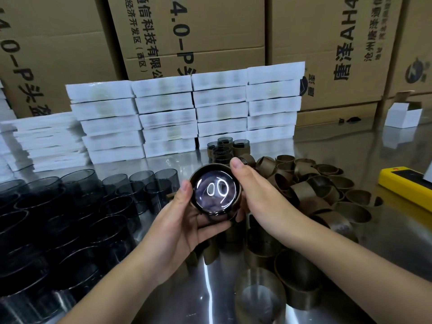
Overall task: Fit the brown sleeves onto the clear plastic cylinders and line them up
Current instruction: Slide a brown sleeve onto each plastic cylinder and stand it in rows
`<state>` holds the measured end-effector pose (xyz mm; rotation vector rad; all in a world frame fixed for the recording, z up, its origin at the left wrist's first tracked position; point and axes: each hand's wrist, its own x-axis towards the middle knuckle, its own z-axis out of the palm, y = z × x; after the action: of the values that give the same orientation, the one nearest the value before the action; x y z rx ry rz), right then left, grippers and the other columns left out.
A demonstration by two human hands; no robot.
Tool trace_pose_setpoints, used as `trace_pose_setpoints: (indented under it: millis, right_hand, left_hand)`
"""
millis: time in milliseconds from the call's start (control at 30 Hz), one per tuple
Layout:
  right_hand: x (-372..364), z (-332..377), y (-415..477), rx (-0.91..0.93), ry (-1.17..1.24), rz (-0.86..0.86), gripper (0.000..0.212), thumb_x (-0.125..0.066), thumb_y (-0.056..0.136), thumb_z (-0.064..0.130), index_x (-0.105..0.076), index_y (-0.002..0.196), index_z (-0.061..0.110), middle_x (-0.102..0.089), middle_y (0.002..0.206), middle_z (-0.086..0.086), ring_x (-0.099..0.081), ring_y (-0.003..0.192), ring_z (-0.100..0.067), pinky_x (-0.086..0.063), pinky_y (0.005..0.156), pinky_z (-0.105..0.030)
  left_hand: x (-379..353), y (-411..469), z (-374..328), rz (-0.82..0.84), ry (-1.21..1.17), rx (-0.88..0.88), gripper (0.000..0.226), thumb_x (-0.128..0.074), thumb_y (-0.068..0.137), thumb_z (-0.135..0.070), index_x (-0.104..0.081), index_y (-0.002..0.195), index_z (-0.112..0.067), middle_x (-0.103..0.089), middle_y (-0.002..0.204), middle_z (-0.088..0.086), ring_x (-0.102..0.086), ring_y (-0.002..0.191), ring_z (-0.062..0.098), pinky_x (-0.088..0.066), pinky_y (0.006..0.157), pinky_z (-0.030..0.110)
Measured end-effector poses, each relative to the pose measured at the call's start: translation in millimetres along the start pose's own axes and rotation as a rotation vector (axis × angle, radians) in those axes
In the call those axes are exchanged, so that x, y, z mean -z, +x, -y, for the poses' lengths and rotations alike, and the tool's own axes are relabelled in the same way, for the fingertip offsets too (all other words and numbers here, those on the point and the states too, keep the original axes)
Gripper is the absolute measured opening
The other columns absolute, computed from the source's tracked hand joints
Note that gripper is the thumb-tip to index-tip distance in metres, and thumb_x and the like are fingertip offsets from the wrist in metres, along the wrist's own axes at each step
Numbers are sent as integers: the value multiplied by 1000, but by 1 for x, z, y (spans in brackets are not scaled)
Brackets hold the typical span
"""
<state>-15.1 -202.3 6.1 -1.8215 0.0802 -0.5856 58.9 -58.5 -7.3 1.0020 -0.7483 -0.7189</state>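
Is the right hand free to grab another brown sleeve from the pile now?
Probably not yet: the right hand grips the sleeved cylinder together with the left hand. The pile of brown sleeves lies just beside it, nothing between.

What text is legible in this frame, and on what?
"0-P头": left cardboard box, printed sideways, cut off at both ends.
"信科技有限公": middle cardboard box, sideways, cut off.
"经济开发区(西区)": same box, smaller line.
"4.0-P": same box, large print.
"唐泽AH": right cardboard box, sideways; the smaller line beside it is too blurred to read.
Labels on the white packs: blurred, unreadable.
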Motion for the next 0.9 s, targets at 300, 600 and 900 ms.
trace_pose_setpoints:
  millis: [300,600,900]
  right_hand:
    - [-3,3,-2,-29,23,12,59,-29,79,69,-59,94,21,-56,61,-4,-54,49,-9,-45,52,-16]
    - [-4,2,-2,-36,24,51,71,-27,92,60,-59,73,-1,-52,50,-3,-51,47,-10,-40,50,-15]
    - [-1,0,2,-37,192,133,58,-42,79,63,-70,79,12,-58,69,-8,-49,58,-16,-41,53,-25]
  left_hand:
    - [6,4,2,-8,-58,42,74,-86,43,-64,-77,102,-21,-71,113,11,-71,98,21,-59,68,26]
    - [6,3,2,-12,-173,51,72,-94,29,-53,-80,87,-13,-76,90,9,-74,84,20,-59,61,29]
    - [7,1,-1,-40,-227,67,86,-96,31,-46,-75,105,-8,-70,110,22,-72,92,31,-60,62,34]
